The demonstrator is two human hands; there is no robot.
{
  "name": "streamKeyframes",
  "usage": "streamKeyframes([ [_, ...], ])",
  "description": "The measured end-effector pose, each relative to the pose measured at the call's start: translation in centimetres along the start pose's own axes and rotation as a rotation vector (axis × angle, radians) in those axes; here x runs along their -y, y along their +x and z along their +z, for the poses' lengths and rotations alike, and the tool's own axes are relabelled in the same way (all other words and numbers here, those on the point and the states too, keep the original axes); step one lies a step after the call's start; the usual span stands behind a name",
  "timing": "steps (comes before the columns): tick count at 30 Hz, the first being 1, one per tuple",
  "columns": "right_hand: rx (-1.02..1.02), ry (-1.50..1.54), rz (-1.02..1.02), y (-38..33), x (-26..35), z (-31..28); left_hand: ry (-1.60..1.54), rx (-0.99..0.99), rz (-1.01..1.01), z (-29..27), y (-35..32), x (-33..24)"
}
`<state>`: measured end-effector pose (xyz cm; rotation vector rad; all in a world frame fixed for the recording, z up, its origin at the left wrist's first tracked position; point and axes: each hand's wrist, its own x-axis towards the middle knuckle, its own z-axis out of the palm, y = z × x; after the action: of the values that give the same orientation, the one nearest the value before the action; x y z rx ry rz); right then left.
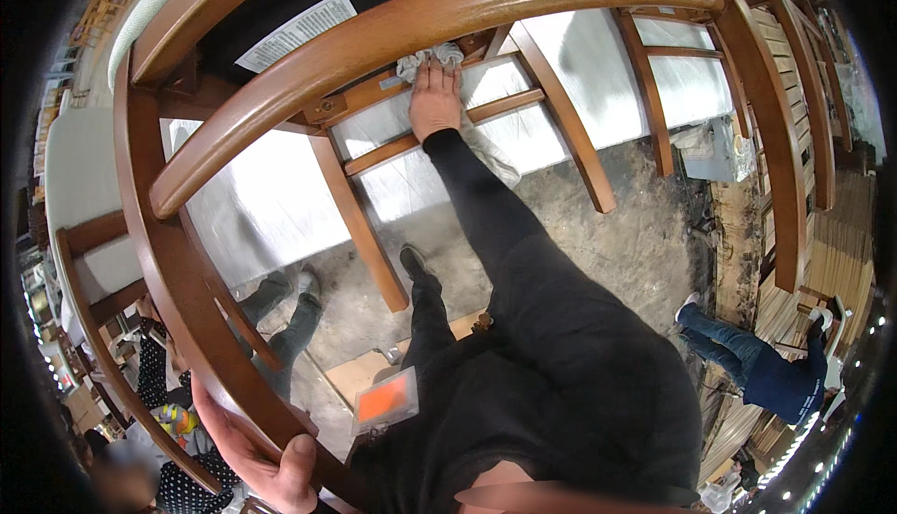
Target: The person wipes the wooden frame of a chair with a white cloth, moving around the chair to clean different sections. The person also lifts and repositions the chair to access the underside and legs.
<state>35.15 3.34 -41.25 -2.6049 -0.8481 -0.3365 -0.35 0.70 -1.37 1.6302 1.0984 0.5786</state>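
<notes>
A brown wooden chair (pixel 280 93) with curved rails fills the upper part of the view, tipped over a plastic-covered surface. My right hand (pixel 434 98) reaches up in a black sleeve and presses a crumpled white cloth (pixel 428 58) against the chair's frame near a joint. My left hand (pixel 271 467) grips a curved rail of the chair at the lower left, thumb up over the wood. An orange badge (pixel 385 400) hangs at my chest.
A sheet of printed paper (pixel 297 30) lies at the top left. One person in jeans sits on the floor at the left (pixel 280 304); another in a blue top crouches at the right (pixel 766 364). Stacked wooden parts (pixel 832 271) line the right side.
</notes>
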Motion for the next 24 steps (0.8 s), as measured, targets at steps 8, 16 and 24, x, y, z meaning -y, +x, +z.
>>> streamKeyframes([
  [8, 0.254, 0.218, -0.328, 0.2, -1.1, -3.2, -0.036, 0.060, -0.132, -0.5, -0.5, -0.6],
  [16, -0.010, 0.124, -0.015, -1.7, 3.9, 0.6, -0.053, 0.029, -0.106, -0.1, -0.3, -0.4],
  [24, 0.351, 0.896, 0.321, -1.6, 12.9, -1.7, -0.044, -0.033, -0.109, 0.3, -0.7, -1.0],
])
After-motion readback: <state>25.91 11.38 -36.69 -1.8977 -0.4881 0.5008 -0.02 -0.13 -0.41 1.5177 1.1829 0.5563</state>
